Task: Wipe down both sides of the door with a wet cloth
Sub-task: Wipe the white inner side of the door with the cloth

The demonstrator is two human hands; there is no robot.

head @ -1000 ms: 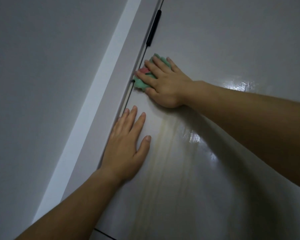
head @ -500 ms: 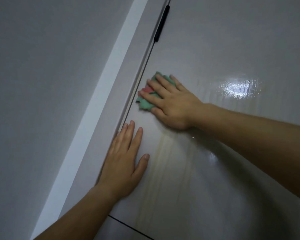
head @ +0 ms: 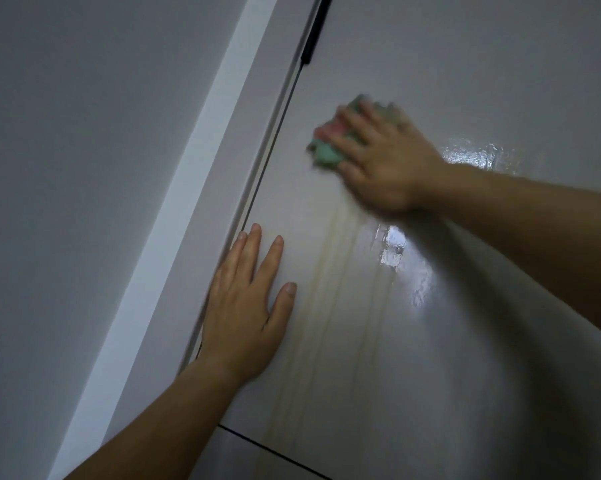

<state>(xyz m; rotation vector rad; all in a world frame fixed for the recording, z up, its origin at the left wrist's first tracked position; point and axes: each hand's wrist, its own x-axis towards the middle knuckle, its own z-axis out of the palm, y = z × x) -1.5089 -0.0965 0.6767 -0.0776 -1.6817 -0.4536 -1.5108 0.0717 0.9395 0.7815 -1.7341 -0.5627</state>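
- The right hand's (head: 385, 164) fingers (head: 356, 124) lie fairly straight and spread, pressing flat on a cloth. They curl round nothing, though blur softens their outline.
- Under those fingers the cloth (head: 327, 150) is a soft, crumpled wad, mostly green with a pink-red patch. Its ragged edge pokes out past the fingertips.
- The left hand (head: 247, 306) lies lower down, palm flat, with its fingers (head: 250, 251) straight and close together and the thumb held apart. It holds nothing.
- Both palms rest on the door (head: 465, 358), a smooth, glossy, pale grey flat panel.
- From beneath the right palm, faint yellowish streaks (head: 327, 289) run down past the left thumb. Just beside them a wet sheen (head: 392, 251) glints in bright, rippled patches.
- Just beyond the left fingertips runs a thin dark gap, then the matte, pale door frame (head: 223, 168).
- Well beyond the right fingertips, a slim black hinge (head: 314, 32) sits along that gap.
- Farthest out, past the frame, is a flat matte grey wall (head: 84, 168).
- Below the left wrist a thin dark line (head: 268, 445) crosses the panel.
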